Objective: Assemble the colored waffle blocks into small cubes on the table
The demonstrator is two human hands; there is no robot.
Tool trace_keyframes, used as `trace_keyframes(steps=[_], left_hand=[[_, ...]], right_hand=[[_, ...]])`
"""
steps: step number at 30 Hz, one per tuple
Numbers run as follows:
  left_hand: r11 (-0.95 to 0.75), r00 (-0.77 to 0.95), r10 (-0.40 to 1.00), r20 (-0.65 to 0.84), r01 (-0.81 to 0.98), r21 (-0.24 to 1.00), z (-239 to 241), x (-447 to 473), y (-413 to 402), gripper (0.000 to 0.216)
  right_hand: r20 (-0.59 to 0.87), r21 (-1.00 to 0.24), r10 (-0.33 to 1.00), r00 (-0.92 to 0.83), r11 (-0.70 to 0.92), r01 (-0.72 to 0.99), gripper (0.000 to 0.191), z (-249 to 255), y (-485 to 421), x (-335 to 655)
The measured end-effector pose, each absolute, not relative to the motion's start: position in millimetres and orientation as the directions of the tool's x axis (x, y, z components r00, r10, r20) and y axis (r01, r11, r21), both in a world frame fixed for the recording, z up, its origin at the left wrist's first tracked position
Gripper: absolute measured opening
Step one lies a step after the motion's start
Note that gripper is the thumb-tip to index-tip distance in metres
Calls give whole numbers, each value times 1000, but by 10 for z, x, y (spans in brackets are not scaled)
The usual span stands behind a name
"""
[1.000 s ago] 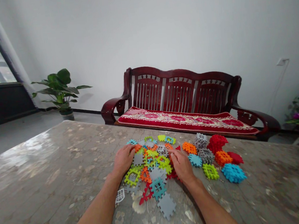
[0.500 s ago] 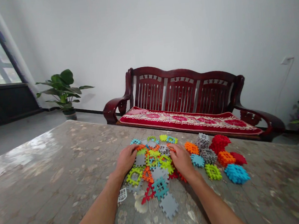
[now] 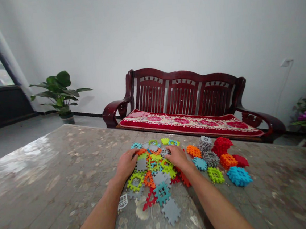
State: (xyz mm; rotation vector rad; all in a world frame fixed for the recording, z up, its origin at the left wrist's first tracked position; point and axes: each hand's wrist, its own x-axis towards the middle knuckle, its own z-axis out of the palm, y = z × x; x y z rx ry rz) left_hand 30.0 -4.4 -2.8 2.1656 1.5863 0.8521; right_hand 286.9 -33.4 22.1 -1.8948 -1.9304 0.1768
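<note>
A loose pile of flat, toothed plastic pieces [image 3: 161, 192] in green, orange, grey, teal and red lies on the marbled table [image 3: 52, 176] in front of me. My left hand [image 3: 127, 164] rests palm down on the pile's left side, fingers lying over grey and orange pieces. My right hand [image 3: 177, 156] lies on the pile's far right part, fingers stretched left onto a grey piece [image 3: 165, 151]. Neither hand has lifted anything.
Right of the pile stand small stacks of like-coloured pieces: orange [image 3: 193, 150], grey [image 3: 205, 143], red [image 3: 222, 145], green [image 3: 215, 174], blue [image 3: 238, 175]. Behind the table is a dark wooden bench [image 3: 184, 96] with a red cushion. A potted plant [image 3: 60, 93] stands far left.
My right hand has slid forward and left, from the pile's right edge toward its far side. My left hand has hardly moved. The view has shifted slightly.
</note>
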Motion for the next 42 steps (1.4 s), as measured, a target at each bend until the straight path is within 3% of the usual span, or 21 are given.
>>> trace_keyframes(steps=[4, 9, 18, 22, 31, 42], left_hand=[[-335, 205, 938, 280, 746, 575, -30, 300, -45, 37], [-343, 209, 935, 287, 743, 575, -46, 297, -40, 38], [-335, 212, 938, 273, 750, 570, -18, 307, -58, 39], [-344, 217, 935, 281, 749, 566, -39, 298, -42, 39], [-352, 224, 932, 286, 753, 557, -103, 274, 9, 40], [-347, 210, 932, 295, 747, 568, -149, 261, 32, 39]], right_hand=[[231, -341, 973, -7, 88, 936, 30, 240, -378, 2863], [318, -314, 948, -8, 113, 943, 43, 235, -468, 2915], [479, -577, 862, 164, 168, 799, 51, 277, -700, 3442], [499, -644, 809, 312, 104, 758, 58, 393, -694, 3949], [494, -590, 747, 446, -89, 802, 51, 568, -735, 4546], [486, -597, 725, 488, -133, 791, 53, 478, -665, 4632]])
